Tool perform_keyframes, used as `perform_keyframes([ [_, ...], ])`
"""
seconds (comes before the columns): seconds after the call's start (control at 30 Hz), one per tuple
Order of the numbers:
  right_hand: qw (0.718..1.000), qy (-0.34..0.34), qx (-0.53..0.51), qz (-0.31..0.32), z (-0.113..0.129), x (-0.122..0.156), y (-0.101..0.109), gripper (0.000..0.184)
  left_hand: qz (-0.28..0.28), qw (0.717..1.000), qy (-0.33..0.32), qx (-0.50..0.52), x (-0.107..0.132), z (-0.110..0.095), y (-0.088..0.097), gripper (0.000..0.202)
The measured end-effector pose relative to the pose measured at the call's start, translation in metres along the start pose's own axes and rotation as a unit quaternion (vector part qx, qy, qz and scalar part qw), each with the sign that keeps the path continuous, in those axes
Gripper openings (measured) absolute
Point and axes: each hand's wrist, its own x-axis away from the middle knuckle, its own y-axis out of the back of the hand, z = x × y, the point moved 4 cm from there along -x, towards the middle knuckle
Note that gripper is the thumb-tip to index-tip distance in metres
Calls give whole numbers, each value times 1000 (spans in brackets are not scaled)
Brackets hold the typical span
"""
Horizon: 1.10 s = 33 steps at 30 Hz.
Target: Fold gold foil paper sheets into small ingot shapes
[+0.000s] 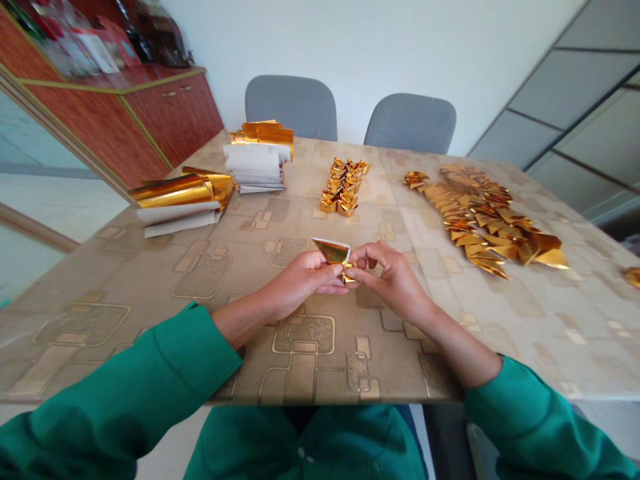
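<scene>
Between my two hands, above the table near its front, is a small piece of folded gold foil paper [332, 252] with a pale edge along its top. My left hand [310, 277] pinches it from the left, thumb on top and fingers underneath. From the right, the thumb and fingertips of my right hand [385, 270] close on its lower right corner. The fingers partly cover the lower folds. Past my hands, a small block of folded gold pieces [344, 187] stands in rows. To the right, many folded gold triangles [480, 217] lie in overlapping curved rows.
Two stacks of gold-and-white sheets, one upright [257, 163] and one leaning low [180, 200], sit at the left. A patterned cloth covers the table [200, 347]. Two grey chairs [291, 107] stand behind it. One gold piece [633, 276] lies at the right edge.
</scene>
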Motion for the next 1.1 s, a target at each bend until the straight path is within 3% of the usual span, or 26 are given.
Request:
perform_keyframes([
  [0.1, 1000, -6, -11, -17, -1, 1, -1, 14, 5, 1000, 12, 18, 1, 1, 0, 21],
  [0.27, 999, 44, 12, -3, 3, 1, 2, 12, 37, 995, 61, 67, 1, 2, -1, 19],
  [0.43, 998, 57, 4, 19, 4, 0, 0, 14, 21, 996, 65, 59, 0, 4, -1, 20],
  [0.63, 980, -83, -145, -108, -12, 3, 6, 20, -59, 994, -26, 84, -1, -8, -2, 18],
  [0.73, 971, -132, -188, -72, -16, 6, 0, 24, -79, 989, -55, 110, 0, -15, -2, 9],
  [0.83, 970, -138, -197, -48, -16, 7, -6, 24, -85, 988, -63, 112, 1, -16, -2, 9],
  [1.1, 962, -151, -214, -72, -17, 8, -11, 22, -70, 995, -41, 58, 3, -6, -6, 18],
])
